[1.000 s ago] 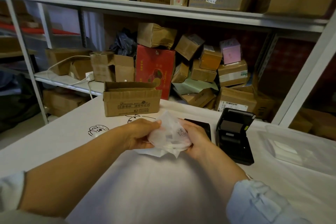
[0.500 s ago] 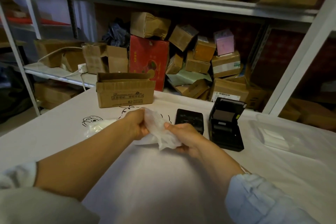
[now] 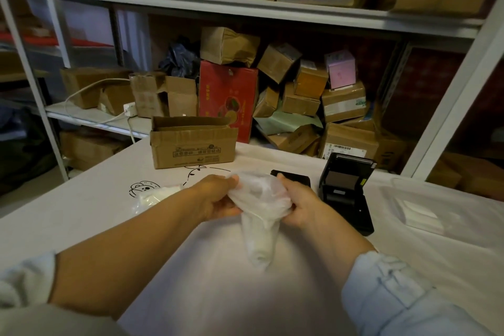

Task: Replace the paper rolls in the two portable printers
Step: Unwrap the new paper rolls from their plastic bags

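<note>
Both hands hold a thin clear plastic bag (image 3: pixel 259 213) above the white table. My left hand (image 3: pixel 218 199) grips its left side and my right hand (image 3: pixel 297 204) grips its right side. Something white hangs in the bag's lower end; I cannot tell what. A black portable printer (image 3: pixel 346 196) stands open, lid up, just right of my right hand. A second black printer (image 3: pixel 294 179) lies flat behind my right hand, partly hidden. Another wrapped white bundle (image 3: pixel 155 198) lies on the table left of my left forearm.
An open cardboard box (image 3: pixel 192 144) stands at the table's far side. A clear plastic bag with a white packet (image 3: pixel 425 215) lies at the right. Metal shelves (image 3: pixel 245 8) packed with cartons rise behind the table.
The bag has been pulled open and stretched downward, so its lower end now hangs toward me. A wrapped white bundle came into view on the table to the left.
</note>
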`<action>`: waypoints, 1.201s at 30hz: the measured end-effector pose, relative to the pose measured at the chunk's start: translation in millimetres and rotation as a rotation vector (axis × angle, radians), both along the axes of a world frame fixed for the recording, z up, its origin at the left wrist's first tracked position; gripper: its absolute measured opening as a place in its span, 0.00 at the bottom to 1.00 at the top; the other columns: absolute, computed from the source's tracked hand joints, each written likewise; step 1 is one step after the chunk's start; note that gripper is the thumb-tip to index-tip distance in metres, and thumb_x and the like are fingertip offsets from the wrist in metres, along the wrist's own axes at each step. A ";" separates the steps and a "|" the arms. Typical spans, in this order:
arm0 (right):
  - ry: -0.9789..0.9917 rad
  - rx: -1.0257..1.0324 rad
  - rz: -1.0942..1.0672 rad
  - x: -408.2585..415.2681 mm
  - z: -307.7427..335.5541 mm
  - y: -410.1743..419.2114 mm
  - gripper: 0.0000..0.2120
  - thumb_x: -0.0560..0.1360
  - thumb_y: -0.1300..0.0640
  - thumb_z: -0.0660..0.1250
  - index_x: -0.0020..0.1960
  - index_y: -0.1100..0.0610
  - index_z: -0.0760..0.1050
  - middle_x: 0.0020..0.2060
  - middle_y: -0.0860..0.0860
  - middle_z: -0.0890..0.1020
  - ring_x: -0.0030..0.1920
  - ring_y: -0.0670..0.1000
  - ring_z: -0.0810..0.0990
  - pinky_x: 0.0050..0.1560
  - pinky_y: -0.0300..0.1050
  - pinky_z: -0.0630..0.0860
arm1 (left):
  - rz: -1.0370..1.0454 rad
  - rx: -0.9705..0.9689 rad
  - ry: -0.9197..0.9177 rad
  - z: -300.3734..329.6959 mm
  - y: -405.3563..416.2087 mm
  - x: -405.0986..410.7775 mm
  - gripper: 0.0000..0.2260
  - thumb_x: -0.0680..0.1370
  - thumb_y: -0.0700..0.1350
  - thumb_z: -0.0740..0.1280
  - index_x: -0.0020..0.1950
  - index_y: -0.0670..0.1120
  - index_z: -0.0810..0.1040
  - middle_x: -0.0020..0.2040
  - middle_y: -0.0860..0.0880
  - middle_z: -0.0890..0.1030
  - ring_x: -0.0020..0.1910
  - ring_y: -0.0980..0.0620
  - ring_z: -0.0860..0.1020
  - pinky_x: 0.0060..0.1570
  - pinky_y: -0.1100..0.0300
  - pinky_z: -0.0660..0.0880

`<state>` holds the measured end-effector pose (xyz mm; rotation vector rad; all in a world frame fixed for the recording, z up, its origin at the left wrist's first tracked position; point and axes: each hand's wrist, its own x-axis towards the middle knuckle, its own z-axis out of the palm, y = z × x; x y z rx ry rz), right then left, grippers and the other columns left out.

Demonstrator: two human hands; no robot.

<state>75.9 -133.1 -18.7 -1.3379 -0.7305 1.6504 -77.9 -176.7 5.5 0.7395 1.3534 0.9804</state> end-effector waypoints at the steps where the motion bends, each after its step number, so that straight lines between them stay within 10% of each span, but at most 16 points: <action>1: -0.111 0.011 0.018 2.6 0.4 -4.2 0.14 0.76 0.52 0.67 0.52 0.63 0.78 0.44 0.59 0.84 0.50 0.59 0.81 0.57 0.52 0.78 | 0.016 -0.022 -0.046 -2.7 -1.6 0.4 0.10 0.81 0.45 0.60 0.57 0.39 0.75 0.45 0.42 0.80 0.41 0.47 0.79 0.45 0.51 0.79; 6: -0.589 0.231 0.010 8.1 -11.1 -17.6 0.10 0.75 0.50 0.68 0.44 0.58 0.79 0.45 0.56 0.83 0.49 0.55 0.81 0.57 0.51 0.78 | -0.063 0.112 0.396 -9.1 1.3 9.3 0.16 0.80 0.40 0.58 0.68 0.42 0.67 0.56 0.41 0.76 0.52 0.45 0.77 0.49 0.51 0.77; 11: -1.021 0.397 -0.202 16.5 -5.4 -6.6 0.23 0.75 0.48 0.68 0.68 0.52 0.69 0.65 0.54 0.72 0.67 0.57 0.70 0.64 0.54 0.71 | -0.153 0.369 0.765 4.8 32.3 36.6 0.17 0.80 0.46 0.56 0.67 0.44 0.72 0.66 0.42 0.73 0.64 0.43 0.71 0.65 0.50 0.67; 26: -0.797 0.170 -0.089 18.1 -13.1 2.5 0.23 0.78 0.54 0.63 0.72 0.54 0.64 0.67 0.58 0.71 0.66 0.60 0.72 0.67 0.54 0.69 | -0.391 0.154 0.792 -20.6 51.5 64.8 0.21 0.79 0.48 0.62 0.68 0.38 0.67 0.65 0.39 0.73 0.62 0.42 0.74 0.57 0.54 0.72; 33: -0.736 0.208 -0.093 20.2 -12.4 -8.9 0.34 0.73 0.41 0.67 0.72 0.57 0.64 0.68 0.58 0.71 0.68 0.59 0.69 0.69 0.54 0.68 | -0.484 -0.079 0.842 -19.4 34.9 51.5 0.18 0.79 0.53 0.59 0.55 0.38 0.71 0.50 0.35 0.77 0.38 0.42 0.77 0.32 0.56 0.72; 36: -0.766 0.205 -0.113 17.4 -13.1 -13.5 0.34 0.71 0.37 0.66 0.69 0.56 0.68 0.66 0.57 0.72 0.66 0.60 0.71 0.67 0.55 0.69 | -0.377 0.047 0.730 -25.7 38.4 50.6 0.22 0.79 0.53 0.61 0.62 0.36 0.70 0.58 0.36 0.77 0.52 0.38 0.79 0.39 0.50 0.77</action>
